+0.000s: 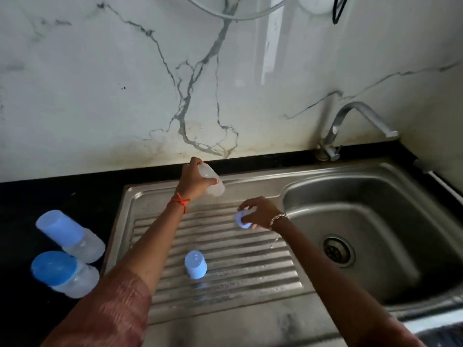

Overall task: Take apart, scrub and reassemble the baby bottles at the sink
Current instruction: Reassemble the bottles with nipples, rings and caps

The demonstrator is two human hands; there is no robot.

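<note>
My patterned sleeve [112, 309] runs off the bottom edge. The fingers of my left hand [194, 180] wrap round a clear plastic bottle body [213, 182] and hide much of it. I hold it tilted over the far rim of the drainboard. My right hand [260, 214] pinches a small blue round collar piece [241, 219] just above the ribs, near the basin. My curled fingers cover most of it and it is blurred, so I cannot tell if a teat sits in it.

I count two capped baby bottles with blue lids, one [70, 236] just beside the other [64, 274], on the counter at far left. One loose pale blue dome cap [196, 267] stands on the ribs between my forearms. That makes one bare body and one collar in my hands.

The black stone counter [37, 191] frames a stainless steel sink: its ribbed drainboard [250, 259] lies left, and its basin [375, 196] with a round drain [338, 250] lies right. A chrome tap [350, 126] rises behind. The white veined marble wall [100, 96] is stained along its foot.
</note>
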